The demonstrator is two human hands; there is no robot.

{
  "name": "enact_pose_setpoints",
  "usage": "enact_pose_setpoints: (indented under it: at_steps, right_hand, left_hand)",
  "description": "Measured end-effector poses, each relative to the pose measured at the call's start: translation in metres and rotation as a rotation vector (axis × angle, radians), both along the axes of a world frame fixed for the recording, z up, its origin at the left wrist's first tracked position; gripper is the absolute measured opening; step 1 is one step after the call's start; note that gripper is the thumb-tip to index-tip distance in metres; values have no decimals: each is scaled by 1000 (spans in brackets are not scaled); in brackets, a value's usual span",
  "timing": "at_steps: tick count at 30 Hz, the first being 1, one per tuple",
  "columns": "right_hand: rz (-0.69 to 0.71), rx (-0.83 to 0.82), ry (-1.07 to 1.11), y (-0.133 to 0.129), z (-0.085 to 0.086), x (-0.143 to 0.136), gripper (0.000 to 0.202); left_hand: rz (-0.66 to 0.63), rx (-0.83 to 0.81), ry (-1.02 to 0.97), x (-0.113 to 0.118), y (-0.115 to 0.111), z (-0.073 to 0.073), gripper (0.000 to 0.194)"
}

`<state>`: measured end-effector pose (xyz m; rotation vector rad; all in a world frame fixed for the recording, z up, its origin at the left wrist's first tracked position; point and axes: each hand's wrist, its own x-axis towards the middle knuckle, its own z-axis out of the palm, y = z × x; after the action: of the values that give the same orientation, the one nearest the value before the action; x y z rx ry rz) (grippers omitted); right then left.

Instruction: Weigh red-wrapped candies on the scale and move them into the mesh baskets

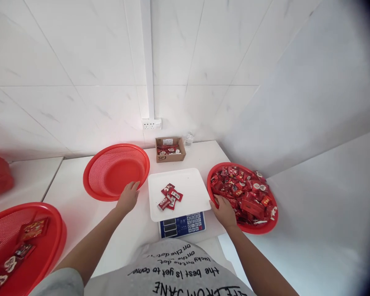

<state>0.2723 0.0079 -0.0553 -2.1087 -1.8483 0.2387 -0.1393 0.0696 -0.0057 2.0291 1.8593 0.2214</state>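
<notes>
My left hand [128,198] is closed over the near right rim of a round red mesh basket [94,187], whose bottom shows bare. On the other side, my right hand [224,211] grips the near left rim of a second red basket [274,225] heaped with small red snack packets [253,193]. Between the hands lies a white tray [191,187] on a digital scale [182,225] with a blue keypad. Several red packets [169,197] lie in a loose pile left of the tray's middle. The right hand's thumb is close to the tray's near right corner.
Behind the tray stands a small cardboard box [171,158] with packets inside, beside a clear glass jar [189,139]. Another red basket [57,230] with larger packets sits at the lower left, with part of a hand at its left edge. A tiled wall closes off the back.
</notes>
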Motion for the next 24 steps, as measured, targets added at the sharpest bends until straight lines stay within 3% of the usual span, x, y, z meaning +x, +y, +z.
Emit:
enact_pose_setpoints:
  at_steps: [2,5,10,16,22,24]
  right_hand:
    - [-5,-15,-1,0,1,0,44]
    - [-15,-22,13,0,0,0,44]
    - [-8,-9,39,0,-2,1,43]
    - [-13,-14,41,0,0,1,43]
    - [-6,-1,60,0,0,1,41]
    - [-2,-1,65,0,0,1,41]
  left_hand:
    - [-106,109,-27,23,-9,0,38]
    - [-283,104,-90,62,-22,-1,40]
    - [-263,-66,-98,103,-31,-4,38]
    - [-128,-202,-264,98,-24,0,30]
    - [338,-373,-790,86,-13,2,27]
    - [386,-407,-868,80,-9,4,30]
